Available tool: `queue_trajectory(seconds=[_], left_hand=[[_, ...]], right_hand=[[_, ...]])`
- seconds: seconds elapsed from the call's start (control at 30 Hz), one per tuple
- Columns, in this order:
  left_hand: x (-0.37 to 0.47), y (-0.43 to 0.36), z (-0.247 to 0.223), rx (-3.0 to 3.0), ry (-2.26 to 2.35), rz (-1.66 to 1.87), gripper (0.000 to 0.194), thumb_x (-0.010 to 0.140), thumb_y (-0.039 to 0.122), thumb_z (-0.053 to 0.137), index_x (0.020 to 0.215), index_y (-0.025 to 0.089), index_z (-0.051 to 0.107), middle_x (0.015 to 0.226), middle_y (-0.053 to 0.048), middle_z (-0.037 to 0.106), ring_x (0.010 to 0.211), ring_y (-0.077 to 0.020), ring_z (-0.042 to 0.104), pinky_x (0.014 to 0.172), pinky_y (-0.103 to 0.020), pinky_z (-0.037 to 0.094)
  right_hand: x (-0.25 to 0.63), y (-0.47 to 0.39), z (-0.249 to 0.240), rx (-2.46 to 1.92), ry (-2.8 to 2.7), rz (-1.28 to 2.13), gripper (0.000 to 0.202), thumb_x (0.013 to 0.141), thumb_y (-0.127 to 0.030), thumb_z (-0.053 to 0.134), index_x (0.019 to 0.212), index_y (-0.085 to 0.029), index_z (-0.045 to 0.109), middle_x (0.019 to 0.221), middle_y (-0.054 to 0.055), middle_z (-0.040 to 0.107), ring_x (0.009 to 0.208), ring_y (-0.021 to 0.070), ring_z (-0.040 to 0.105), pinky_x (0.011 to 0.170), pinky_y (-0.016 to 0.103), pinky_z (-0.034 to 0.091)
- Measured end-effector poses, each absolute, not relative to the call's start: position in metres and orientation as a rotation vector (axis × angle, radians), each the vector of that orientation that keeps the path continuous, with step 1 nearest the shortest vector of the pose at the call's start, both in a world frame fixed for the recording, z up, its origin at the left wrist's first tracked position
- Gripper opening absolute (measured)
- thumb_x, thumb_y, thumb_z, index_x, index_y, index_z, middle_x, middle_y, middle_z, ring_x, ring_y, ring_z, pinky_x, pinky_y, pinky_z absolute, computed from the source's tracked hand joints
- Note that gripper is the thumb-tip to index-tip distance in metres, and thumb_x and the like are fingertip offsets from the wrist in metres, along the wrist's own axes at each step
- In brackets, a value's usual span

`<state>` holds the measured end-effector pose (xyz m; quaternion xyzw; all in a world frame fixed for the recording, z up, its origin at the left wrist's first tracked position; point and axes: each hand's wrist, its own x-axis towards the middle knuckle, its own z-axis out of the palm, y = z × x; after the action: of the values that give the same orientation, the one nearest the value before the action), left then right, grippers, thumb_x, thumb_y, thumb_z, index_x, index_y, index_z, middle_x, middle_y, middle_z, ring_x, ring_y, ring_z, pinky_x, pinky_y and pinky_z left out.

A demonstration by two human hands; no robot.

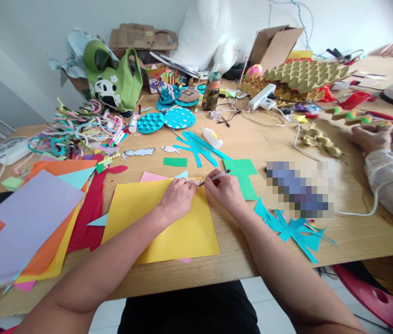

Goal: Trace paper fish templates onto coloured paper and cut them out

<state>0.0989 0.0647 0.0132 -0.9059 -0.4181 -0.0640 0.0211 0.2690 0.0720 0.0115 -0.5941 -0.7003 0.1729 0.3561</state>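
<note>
A yellow sheet of paper lies flat on the table in front of me. At its top edge, my left hand presses a small white paper cutout down with curled fingertips, covering most of it. My right hand grips a pen at the sheet's top right corner, its tip at the cutout's edge. Pink paper peeks out from under the yellow sheet. A green sheet with a notched edge lies just beyond my right hand. Fish-shaped cutouts rest farther back.
Coloured sheets are stacked at left. Blue paper strips lie at right, others behind, near a glue bottle. Pipe cleaners, a green bag and egg trays fill the back. Another person's hand holds a painted egg-carton strip at right.
</note>
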Motion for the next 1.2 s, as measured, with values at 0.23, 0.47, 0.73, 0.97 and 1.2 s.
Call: queue_trajectory(seconds=[0.23, 0.47, 0.73, 0.97, 1.2], left_hand=[[0.099, 0.068, 0.011, -2.799, -1.312, -0.243, 0.037, 0.083, 0.007, 0.045, 0.116, 0.015, 0.061, 0.113, -0.009, 0.066, 0.097, -0.0224, 0.057, 0.089, -0.037, 0.044], [0.099, 0.072, 0.011, -2.816, -1.321, -0.243, 0.037, 0.084, 0.008, 0.046, 0.114, 0.018, 0.063, 0.116, -0.006, 0.066, 0.100, -0.0225, 0.057, 0.089, -0.038, 0.045], [0.099, 0.077, 0.020, -2.851, -1.282, -0.176, 0.033, 0.084, 0.008, 0.046, 0.108, 0.019, 0.066, 0.113, -0.005, 0.067, 0.098, -0.0223, 0.058, 0.088, -0.037, 0.045], [0.098, 0.079, 0.023, -2.862, -1.266, -0.142, 0.035, 0.088, 0.009, 0.043, 0.112, 0.019, 0.065, 0.115, -0.005, 0.066, 0.100, -0.0213, 0.058, 0.088, -0.036, 0.045], [0.098, 0.079, 0.021, -2.857, -1.237, -0.134, 0.032, 0.090, 0.010, 0.042, 0.112, 0.018, 0.064, 0.114, -0.006, 0.065, 0.098, -0.0213, 0.058, 0.086, -0.036, 0.045]], right_hand=[[0.269, 0.072, 0.011, -1.535, -1.796, 0.459, 0.016, 0.077, -0.027, 0.050, 0.066, -0.018, 0.057, 0.054, 0.002, 0.060, 0.046, 0.0120, 0.051, 0.049, 0.023, 0.034], [0.269, 0.072, 0.012, -1.543, -1.808, 0.434, 0.016, 0.077, -0.027, 0.050, 0.065, -0.019, 0.057, 0.053, 0.002, 0.060, 0.045, 0.0121, 0.052, 0.049, 0.023, 0.034], [0.268, 0.073, 0.011, -1.585, -1.806, 0.379, 0.015, 0.076, -0.028, 0.051, 0.065, -0.019, 0.056, 0.055, 0.003, 0.063, 0.049, 0.0144, 0.057, 0.052, 0.024, 0.037], [0.268, 0.073, 0.010, -1.598, -1.815, 0.400, 0.013, 0.074, -0.028, 0.053, 0.067, -0.019, 0.058, 0.059, 0.004, 0.066, 0.052, 0.0154, 0.060, 0.052, 0.024, 0.039], [0.268, 0.073, 0.009, -1.583, -1.800, 0.424, 0.015, 0.075, -0.029, 0.052, 0.066, -0.018, 0.057, 0.057, 0.004, 0.065, 0.050, 0.0152, 0.059, 0.050, 0.024, 0.037]])
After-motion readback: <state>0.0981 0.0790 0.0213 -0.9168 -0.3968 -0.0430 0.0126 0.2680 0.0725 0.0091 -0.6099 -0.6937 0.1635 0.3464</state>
